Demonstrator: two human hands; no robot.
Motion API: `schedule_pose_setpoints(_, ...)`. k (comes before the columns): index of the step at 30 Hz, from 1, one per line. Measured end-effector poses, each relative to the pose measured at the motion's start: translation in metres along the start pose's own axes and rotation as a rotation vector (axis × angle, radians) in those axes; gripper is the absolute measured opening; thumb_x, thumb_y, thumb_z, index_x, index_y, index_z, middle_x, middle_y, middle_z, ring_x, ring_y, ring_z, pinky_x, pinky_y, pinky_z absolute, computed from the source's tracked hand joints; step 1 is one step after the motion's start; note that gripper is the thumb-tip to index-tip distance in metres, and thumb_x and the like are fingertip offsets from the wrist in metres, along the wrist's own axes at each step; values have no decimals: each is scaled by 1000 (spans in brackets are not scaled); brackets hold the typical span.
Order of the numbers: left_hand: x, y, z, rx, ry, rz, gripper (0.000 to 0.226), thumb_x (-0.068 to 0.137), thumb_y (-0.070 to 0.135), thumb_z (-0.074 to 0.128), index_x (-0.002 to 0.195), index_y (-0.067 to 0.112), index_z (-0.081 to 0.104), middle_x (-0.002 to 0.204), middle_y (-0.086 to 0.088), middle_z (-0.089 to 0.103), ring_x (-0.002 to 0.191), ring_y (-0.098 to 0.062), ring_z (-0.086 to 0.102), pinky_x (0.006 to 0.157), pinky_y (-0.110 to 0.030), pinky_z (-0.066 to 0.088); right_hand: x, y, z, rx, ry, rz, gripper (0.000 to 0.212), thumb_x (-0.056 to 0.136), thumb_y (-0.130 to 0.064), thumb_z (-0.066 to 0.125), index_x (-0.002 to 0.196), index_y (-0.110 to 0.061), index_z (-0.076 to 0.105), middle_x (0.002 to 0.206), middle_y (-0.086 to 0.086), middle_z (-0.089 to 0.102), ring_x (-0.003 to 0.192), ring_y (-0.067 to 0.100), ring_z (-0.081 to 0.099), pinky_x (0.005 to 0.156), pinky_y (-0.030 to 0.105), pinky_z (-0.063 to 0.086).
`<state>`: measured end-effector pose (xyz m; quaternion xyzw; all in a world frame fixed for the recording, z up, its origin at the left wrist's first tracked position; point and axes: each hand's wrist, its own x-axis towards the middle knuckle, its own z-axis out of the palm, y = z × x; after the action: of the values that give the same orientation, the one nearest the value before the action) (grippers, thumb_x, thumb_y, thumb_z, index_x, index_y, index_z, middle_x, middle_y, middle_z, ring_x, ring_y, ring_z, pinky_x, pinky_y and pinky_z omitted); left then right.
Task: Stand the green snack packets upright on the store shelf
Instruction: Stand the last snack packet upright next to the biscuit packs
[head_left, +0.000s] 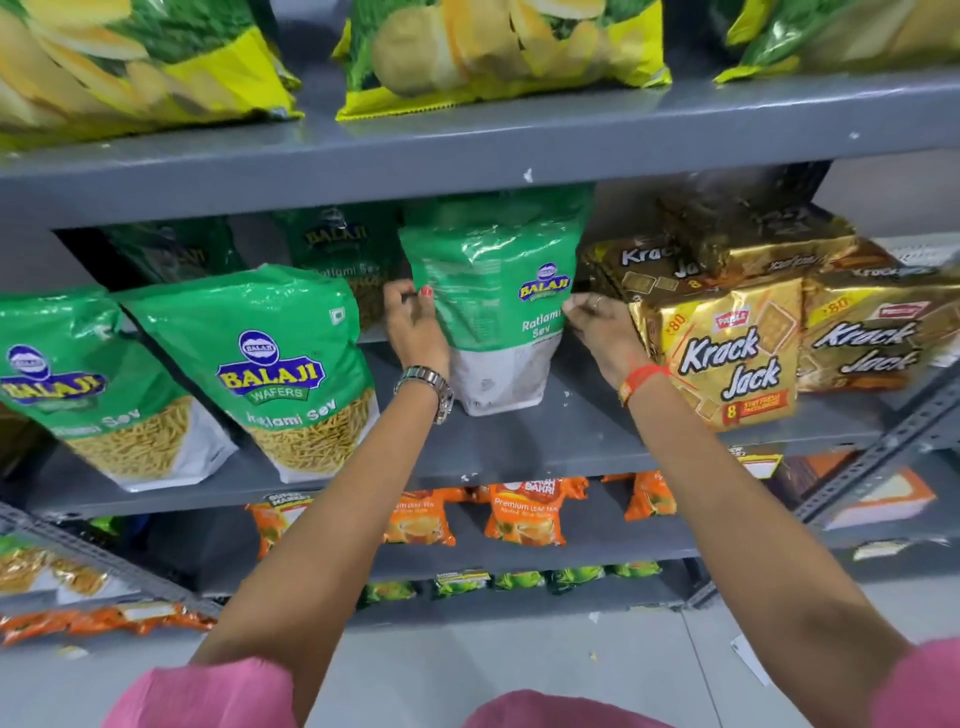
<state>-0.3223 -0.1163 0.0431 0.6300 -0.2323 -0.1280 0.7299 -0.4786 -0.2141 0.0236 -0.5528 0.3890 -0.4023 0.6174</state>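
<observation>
A green Balaji Ratlami Sev packet (496, 291) stands upright on the grey middle shelf (519, 447), back side toward me. My left hand (413, 325) grips its left edge and my right hand (602, 332) grips its right edge. Two more green packets (270, 369) (78, 389) stand at the shelf front to the left, leaning slightly left. Behind them, further green packets (337, 244) stand in the back row, partly hidden.
Gold Krack Jack biscuit packs (727, 353) are stacked right beside the held packet. Yellow-green chip bags (498, 52) fill the shelf above. Orange tea packets (524, 514) lie on the shelf below. A slotted shelf upright (878, 467) runs at the right.
</observation>
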Motion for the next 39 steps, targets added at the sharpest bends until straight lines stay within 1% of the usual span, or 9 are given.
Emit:
schedule_pose_setpoints(4, 16, -15, -5, -39, -28, -195, 16, 88, 17, 50, 76, 25, 44, 86, 1, 51, 84, -16, 49, 94, -48, 46, -9, 2, 2, 4, -37, 36, 26, 93, -8, 42, 80, -23, 59, 108, 11, 63, 108, 22, 55, 104, 38, 37)
schedule_pose_setpoints(7, 9, -4, -6, -30, 46, -142, 17, 83, 11, 58, 92, 13, 44, 87, -2, 48, 82, -15, 48, 85, -38, 47, -11, 3, -1, 7, -53, 33, 26, 96, -7, 34, 96, -14, 59, 123, 17, 59, 116, 26, 53, 106, 37, 38)
schedule_pose_setpoints(10, -10, 2, -9, 36, 45, -25, 30, 74, 2, 62, 77, 21, 39, 76, 1, 40, 66, -9, 43, 66, -23, 37, -12, 8, -6, -1, -23, 16, 26, 95, -3, 34, 112, 0, 54, 112, 16, 59, 105, 24, 56, 100, 34, 45)
schedule_pose_setpoints(13, -37, 4, -8, 88, -274, 28, 38, 72, -2, 62, 70, 26, 37, 69, 5, 40, 56, 4, 42, 56, -13, 37, -14, 15, -11, -49, -12, -17, 23, 91, 3, 42, 112, 5, 52, 91, 10, 63, 83, 19, 63, 74, 22, 58)
schedule_pose_setpoints(16, -58, 7, 0, 181, -457, -36, 42, 58, 31, 75, 78, 33, 38, 86, 4, 47, 75, -12, 50, 69, -29, 47, -18, 18, -13, -144, -95, -23, 23, 84, 10, 52, 91, -11, 57, 78, 9, 58, 64, 10, 64, 51, 20, 58)
schedule_pose_setpoints(21, -77, 8, 7, 469, -365, 74, 82, 45, 53, 77, 109, 19, 37, 116, -5, 44, 106, -27, 51, 89, -40, 48, -33, 29, 1, -257, -184, -7, 38, 80, 16, 50, 80, -22, 53, 59, 6, 60, 34, 5, 57, 38, 20, 52)
schedule_pose_setpoints(29, -61, 2, -2, 450, -179, 104, 56, 65, 13, 68, 111, 8, 37, 98, -3, 60, 83, -23, 58, 73, -27, 41, -28, 35, 9, -136, -60, -65, 6, 84, -7, 59, 87, -12, 58, 73, -1, 57, 65, 13, 57, 52, 17, 56)
schedule_pose_setpoints(36, -26, -9, -9, 210, -152, -16, 45, 72, -19, 41, 108, 7, 38, 99, -6, 53, 64, 5, 55, 58, -21, 44, 4, 15, -1, -183, 14, -119, 40, 88, -16, 56, 125, -6, 46, 120, 11, 56, 112, 21, 50, 97, 35, 43)
schedule_pose_setpoints(39, -5, -14, -12, 68, -239, -124, 52, 72, -27, 32, 118, -6, 43, 111, -11, 52, 84, -10, 56, 59, -7, 43, 12, 11, -1, -190, -38, -179, 41, 90, -17, 52, 128, -7, 42, 132, 12, 51, 122, 18, 46, 107, 27, 37)
